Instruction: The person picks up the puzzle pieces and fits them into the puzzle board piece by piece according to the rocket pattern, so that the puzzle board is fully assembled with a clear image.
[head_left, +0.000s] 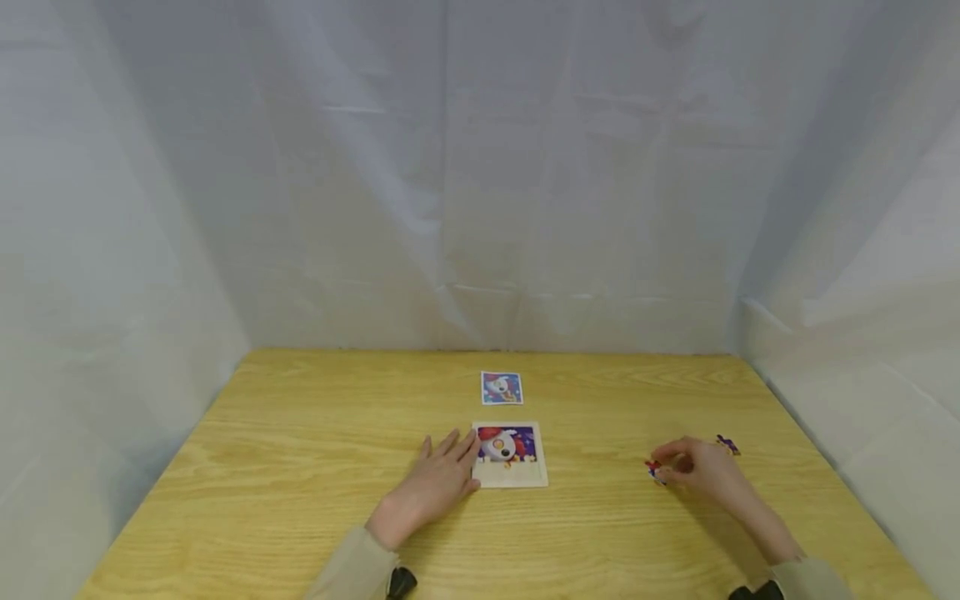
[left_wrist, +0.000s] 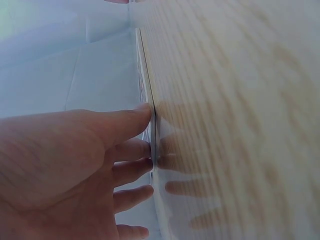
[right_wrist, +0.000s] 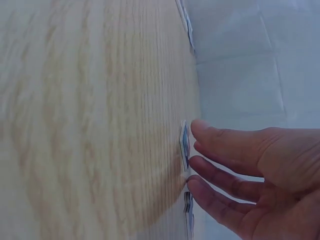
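Overhead, puzzle board (picture visible), wrist view edge-on

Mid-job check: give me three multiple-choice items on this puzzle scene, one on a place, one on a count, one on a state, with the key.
1. Where is the small picture card?
A. beyond the puzzle board
B. under the right hand
C. at the table's left edge

2. How many loose puzzle pieces lie by the right hand?
A. none
B. two
C. five

3. How does the left hand lie?
A. clenched in the air
B. flat, fingers straight at the puzzle board
C. gripping the card

Key: 1 A, the card lies farther back on the table. 2 B, one piece at the fingers, another piece behind. 3 B, fingers straight against the board's edge.
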